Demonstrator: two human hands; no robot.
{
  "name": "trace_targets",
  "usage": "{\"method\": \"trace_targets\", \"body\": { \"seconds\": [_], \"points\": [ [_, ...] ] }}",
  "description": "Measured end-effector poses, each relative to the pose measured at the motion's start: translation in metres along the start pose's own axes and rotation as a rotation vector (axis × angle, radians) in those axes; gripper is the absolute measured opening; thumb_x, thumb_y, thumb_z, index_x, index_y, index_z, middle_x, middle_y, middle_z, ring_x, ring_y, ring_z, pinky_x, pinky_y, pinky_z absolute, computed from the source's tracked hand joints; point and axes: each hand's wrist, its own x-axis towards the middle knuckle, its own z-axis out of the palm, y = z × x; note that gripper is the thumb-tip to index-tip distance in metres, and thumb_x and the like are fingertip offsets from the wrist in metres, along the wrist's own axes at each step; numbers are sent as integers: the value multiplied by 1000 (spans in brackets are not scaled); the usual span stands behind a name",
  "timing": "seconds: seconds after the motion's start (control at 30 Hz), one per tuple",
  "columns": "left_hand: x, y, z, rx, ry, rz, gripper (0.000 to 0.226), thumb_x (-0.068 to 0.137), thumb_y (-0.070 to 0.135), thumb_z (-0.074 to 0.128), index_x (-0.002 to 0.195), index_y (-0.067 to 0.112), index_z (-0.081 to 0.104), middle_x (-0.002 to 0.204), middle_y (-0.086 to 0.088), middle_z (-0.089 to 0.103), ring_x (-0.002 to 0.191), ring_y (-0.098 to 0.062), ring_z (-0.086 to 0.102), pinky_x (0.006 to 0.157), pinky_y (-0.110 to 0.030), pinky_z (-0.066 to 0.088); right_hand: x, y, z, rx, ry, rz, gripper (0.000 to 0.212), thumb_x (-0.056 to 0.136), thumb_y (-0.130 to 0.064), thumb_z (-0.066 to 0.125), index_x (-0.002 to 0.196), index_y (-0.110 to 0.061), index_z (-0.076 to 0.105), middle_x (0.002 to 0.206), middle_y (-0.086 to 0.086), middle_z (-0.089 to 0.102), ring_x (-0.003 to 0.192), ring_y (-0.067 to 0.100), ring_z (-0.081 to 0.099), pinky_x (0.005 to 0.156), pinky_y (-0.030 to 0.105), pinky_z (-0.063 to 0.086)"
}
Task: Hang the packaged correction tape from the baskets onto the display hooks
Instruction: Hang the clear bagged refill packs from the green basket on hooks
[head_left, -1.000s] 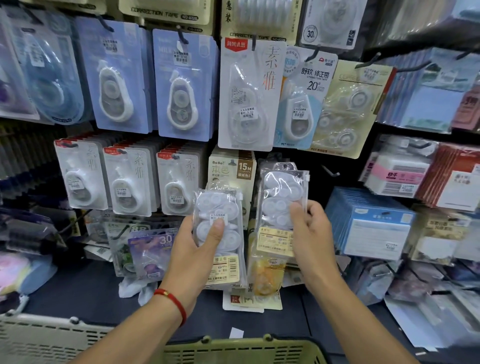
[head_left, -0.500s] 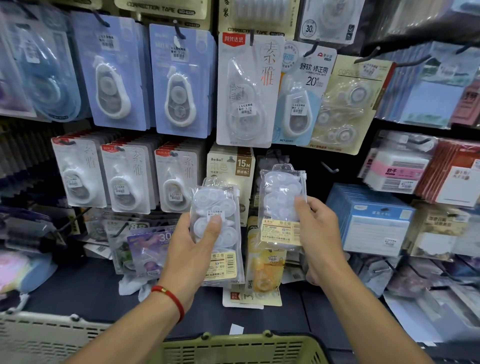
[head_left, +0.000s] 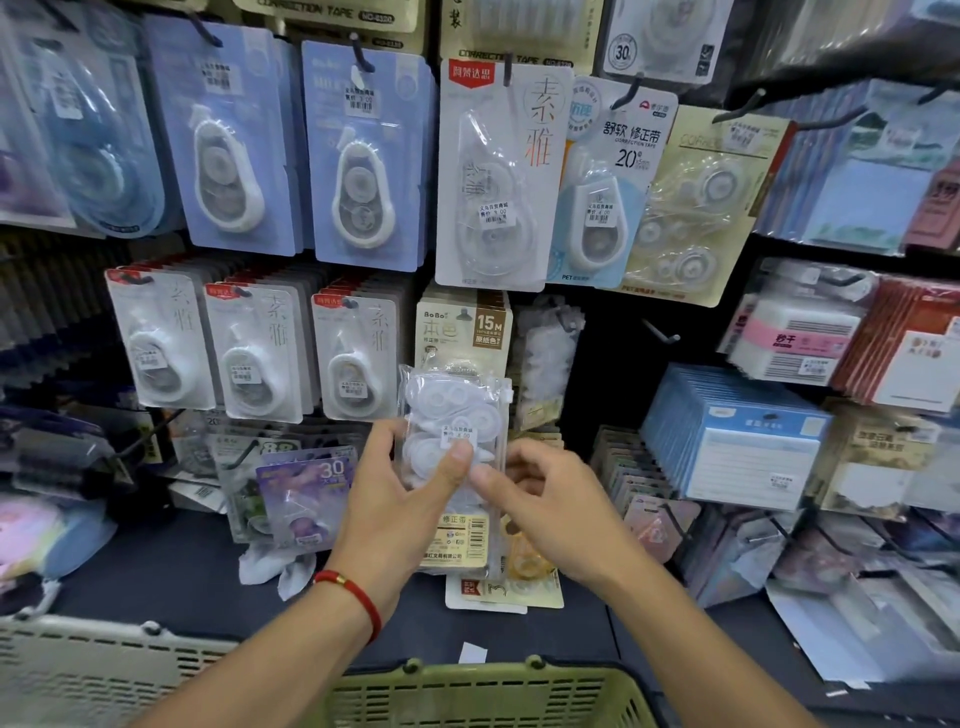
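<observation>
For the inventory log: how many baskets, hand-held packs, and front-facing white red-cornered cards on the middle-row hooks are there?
Slatted plastic baskets: 2, green basket and pale grey basket
Clear bagged correction tape pack gripped by left hand: 1
White red-cornered blister cards: 3
Total: 6

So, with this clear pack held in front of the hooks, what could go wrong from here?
The left hand holds the clear pack of correction tape only by its lower half, so the top may flop and miss a hook.

The right hand reaches toward it with fingers loosely curled, holding nothing; a clumsy handover could drop the pack onto the dark shelf.

The hanging packs behind are crowded, so pushing in could knock them off.
</observation>
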Motion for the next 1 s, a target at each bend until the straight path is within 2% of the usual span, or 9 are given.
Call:
{"method": "trace_targets", "body": {
  "seconds": [0.07, 0.17, 0.27, 0.37, 0.47, 0.53, 0.7, 0.8, 1.0],
  "points": [
    [-1, 0, 0, 1, -2, -16, 51, 74, 50, 81, 115, 27, 58, 94, 16, 77, 79, 1, 73, 68, -14, 56, -1, -2, 3, 19, -10, 8, 36, 90, -60, 71, 98, -25, 73, 94, -2, 76, 92, 23, 72, 78, 43, 62],
    [-3, 3, 1, -23, -26, -63, 57, 73, 55, 78, 119, 30, 57, 96, -3, 79, 83, -14, 78, 67, -24, 59, -1, -1, 1, 78, 8, 17, 14, 100, -37, 70, 103, -24, 74, 98, -6, 79, 93, 11, 74, 84, 35, 61],
    [-3, 3, 2, -33, -36, -68, 34, 86, 48, 74, 110, 30, 58, 93, -6, 80, 77, -14, 77, 60, -22, 57, 0, 2, 2, 126, 74, 25, 12, 104, -30, 64, 102, -22, 74, 97, -5, 80, 92, 14, 76, 84, 41, 61],
    [0, 0, 0, 6, -13, -81, 10, 100, 35, 68, 103, 33, 58, 92, 0, 80, 80, -13, 75, 60, -19, 55, 4, 7, -2, 184, 218, 26, 17, 106, -30, 60, 98, -17, 66, 91, 5, 75, 84, 31, 72, 78, 49, 57],
    [3, -2, -4, 44, 7, -96, 9, 102, 29, 65, 106, 35, 58, 95, 1, 77, 86, -16, 70, 66, -23, 49, 9, 9, -15, 259, 394, 22, 25, 106, -37, 58, 93, -15, 59, 84, 13, 57, 76, 27, 55, 72, 45, 47],
    [4, -3, -5, 40, 11, -107, 11, 102, 27, 63, 109, 35, 59, 101, -2, 77, 94, -23, 71, 71, -27, 51, 12, 10, -23, 287, 458, 31, 28, 105, -41, 59, 96, -14, 62, 87, 23, 61, 77, 28, 55, 72, 47, 50],
    [5, -3, -4, 32, -2, -94, 13, 102, 26, 63, 111, 34, 59, 109, -6, 76, 107, -33, 70, 96, -49, 54, 15, 12, -29, 313, 465, 37, 49, 90, -59, 63, 100, -11, 66, 104, 37, 64, 78, 38, 63, 80, 73, 52],
    [4, -2, -4, 30, -4, -90, 15, 101, 26, 64, 112, 36, 60, 108, -5, 77, 107, -30, 71, 100, -53, 55, 16, 14, -31, 315, 480, 31, 48, 83, -67, 62, 97, -22, 70, 100, 30, 70, 89, 54, 67, 79, 74, 54],
    [2, 0, -4, 7, -2, -99, 16, 102, 23, 61, 110, 37, 60, 108, -17, 75, 104, -39, 69, 95, -55, 54, 19, 19, -37, 315, 436, 79, 38, 88, -63, 58, 107, -35, 75, 100, 2, 78, 98, 31, 75, 93, 59, 59]
  ]
}}
